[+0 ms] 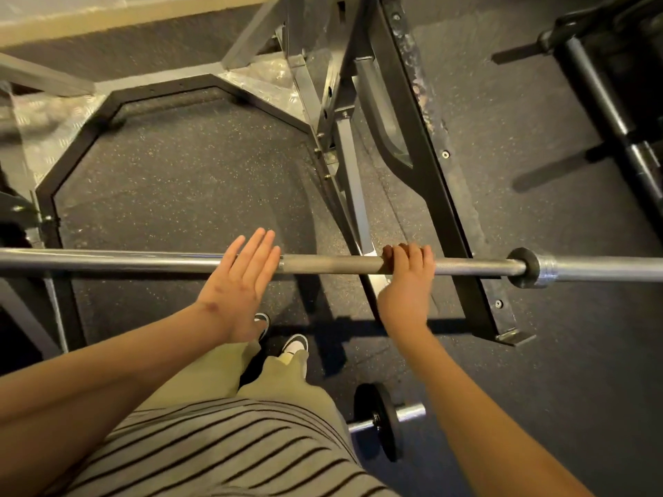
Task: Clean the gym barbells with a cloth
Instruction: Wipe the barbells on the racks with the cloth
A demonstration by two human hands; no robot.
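**Head view.** The barbell (323, 263) runs level from left to right in front of the person, above the rubber floor (186, 181); its support is not shown. The right hand (407, 278) is curled round the knurled section, inboard of the collar (527, 267). The left hand (238, 278) lies flat across the smooth shaft with fingers straight, holding nothing. No cloth is visible.

The bar is probably heavy, rigid steel. Its smooth lengths look slippery, so the knurl is the surer place to hold it.

The rack frame (430, 174) crosses beneath the bar beside the right hand. A dumbbell (380, 421) lies by the feet and could trip a step sideways.
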